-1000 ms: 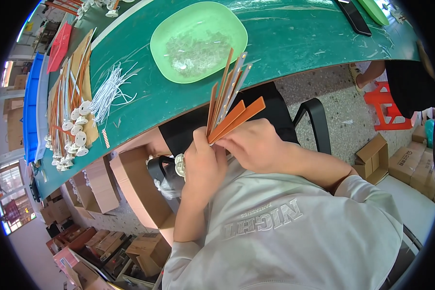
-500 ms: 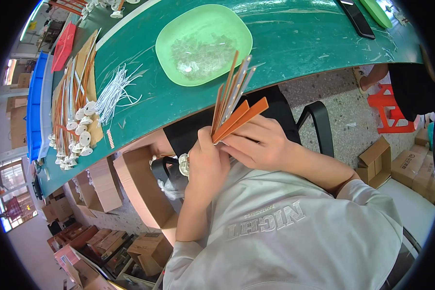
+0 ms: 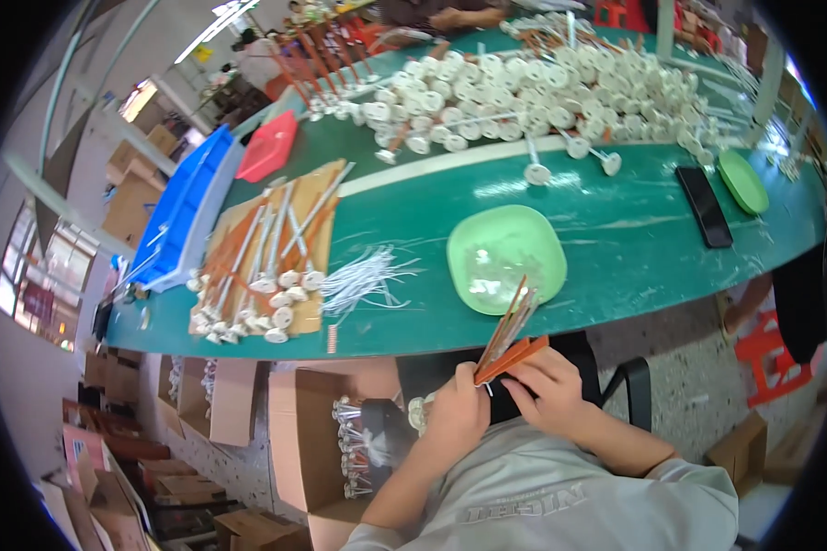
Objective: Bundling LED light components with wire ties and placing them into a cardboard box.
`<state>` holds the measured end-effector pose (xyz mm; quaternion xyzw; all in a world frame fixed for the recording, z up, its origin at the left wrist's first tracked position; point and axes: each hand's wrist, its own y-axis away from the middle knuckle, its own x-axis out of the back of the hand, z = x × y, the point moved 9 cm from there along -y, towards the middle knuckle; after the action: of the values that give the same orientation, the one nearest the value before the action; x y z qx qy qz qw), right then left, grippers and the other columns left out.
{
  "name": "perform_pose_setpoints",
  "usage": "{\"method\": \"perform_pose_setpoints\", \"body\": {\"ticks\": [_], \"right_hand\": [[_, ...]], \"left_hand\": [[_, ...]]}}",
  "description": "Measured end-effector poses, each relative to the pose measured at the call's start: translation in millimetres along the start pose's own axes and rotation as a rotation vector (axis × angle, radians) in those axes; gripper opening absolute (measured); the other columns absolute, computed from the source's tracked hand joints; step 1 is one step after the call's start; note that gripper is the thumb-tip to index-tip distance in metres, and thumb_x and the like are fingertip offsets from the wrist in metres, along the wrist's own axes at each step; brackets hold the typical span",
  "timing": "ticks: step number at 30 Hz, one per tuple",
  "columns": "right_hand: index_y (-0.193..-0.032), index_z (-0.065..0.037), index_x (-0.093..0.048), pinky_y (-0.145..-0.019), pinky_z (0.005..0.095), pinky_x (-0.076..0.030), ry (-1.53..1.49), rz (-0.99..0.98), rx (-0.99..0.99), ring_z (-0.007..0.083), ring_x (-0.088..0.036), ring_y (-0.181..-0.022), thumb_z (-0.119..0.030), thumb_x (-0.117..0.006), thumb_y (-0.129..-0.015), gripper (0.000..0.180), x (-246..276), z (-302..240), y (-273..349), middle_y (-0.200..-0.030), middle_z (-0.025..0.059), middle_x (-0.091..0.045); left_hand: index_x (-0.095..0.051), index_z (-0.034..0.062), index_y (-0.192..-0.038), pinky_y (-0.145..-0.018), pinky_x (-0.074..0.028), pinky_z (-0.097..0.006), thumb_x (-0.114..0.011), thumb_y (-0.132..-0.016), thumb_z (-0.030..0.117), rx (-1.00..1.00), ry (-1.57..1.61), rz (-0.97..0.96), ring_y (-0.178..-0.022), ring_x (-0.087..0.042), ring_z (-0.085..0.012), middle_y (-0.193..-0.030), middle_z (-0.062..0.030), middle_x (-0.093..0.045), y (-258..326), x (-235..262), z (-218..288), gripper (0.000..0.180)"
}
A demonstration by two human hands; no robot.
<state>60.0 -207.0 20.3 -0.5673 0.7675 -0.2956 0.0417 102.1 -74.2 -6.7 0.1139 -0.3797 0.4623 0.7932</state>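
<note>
My left hand [image 3: 462,404] is closed around a bundle of thin orange and silver strips [image 3: 510,338], which fan upward from the fist. My right hand [image 3: 553,390] is beside the bundle with bent fingers close behind the orange strips; anything pinched in its fingertips is too small to make out. Near my left wrist shows a pale round piece [image 3: 419,415], partly hidden by the arm. Beyond the hands, on the green table [image 3: 404,344], stands a light green tray [image 3: 553,248] with small clear pieces in it. White ties [image 3: 363,280] lie to its left.
Strips with white round heads [image 3: 280,298] rest on cardboard at left, near a blue bin [image 3: 179,207] and a red basket [image 3: 266,147]. A large heap of white-headed pieces [image 3: 524,92] lies behind. A phone [image 3: 705,207] is at right. An open carton [image 3: 289,441] stands below.
The view has tilted up, bringing the far heap into sight. My left hand keeps its hold on the strips; my right hand's fingers have drawn slightly away from the bundle's base.
</note>
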Motion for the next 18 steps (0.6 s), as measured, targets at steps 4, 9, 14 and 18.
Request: {"method": "perform_pose_setpoints", "body": {"ticks": [4,9,14,18], "right_hand": [[-0.09,0.0,-0.067,-0.053,0.03,-0.052,0.311,-0.014,0.631,0.0251,-0.063,-0.067,-0.003,-0.073,-0.068,0.023,-21,-58,0,-0.089,0.0094,-0.067],[-0.088,0.001,-0.068,-0.056,0.0322,-0.052,0.086,-0.117,0.388,0.0206,-0.067,-0.067,-0.006,-0.07,-0.078,0.012,-45,-62,-6,-0.082,0.0134,-0.066],[-0.101,0.003,-0.06,-0.043,0.0216,-0.036,-1.48,-0.577,-1.015,0.0087,-0.044,-0.051,-0.01,-0.059,-0.089,0.018,-127,-35,17,-0.078,0.01,-0.062],[-0.094,0.004,-0.063,-0.043,0.0225,-0.039,-1.206,-0.806,-0.833,0.0121,-0.051,-0.05,-0.013,-0.058,-0.091,0.018,-166,-65,4,-0.077,0.0103,-0.064]], "left_hand": [[-0.043,-0.0054,-0.109,-0.063,-0.048,-0.051,-0.055,-0.081,-0.003,-0.037,0.018,0.037,-0.076,-0.059,-0.0481,-0.084,-0.0298,-0.059,7,20,8,0.031],[-0.042,-0.0045,-0.112,-0.068,-0.05,-0.05,-0.063,-0.076,0.009,-0.064,0.084,0.113,-0.079,-0.06,-0.0474,-0.086,-0.0294,-0.059,20,58,23,0.044],[-0.04,-0.0056,-0.115,-0.073,-0.047,-0.047,-0.065,-0.074,0.019,-0.23,0.222,0.092,-0.087,-0.057,-0.0456,-0.093,-0.0279,-0.055,44,104,27,0.054],[-0.045,-0.0032,-0.105,-0.059,-0.046,-0.04,-0.06,-0.086,0.018,-0.022,0.328,0.226,-0.065,-0.06,-0.0369,-0.07,-0.0189,-0.057,67,134,-5,0.032]]}}
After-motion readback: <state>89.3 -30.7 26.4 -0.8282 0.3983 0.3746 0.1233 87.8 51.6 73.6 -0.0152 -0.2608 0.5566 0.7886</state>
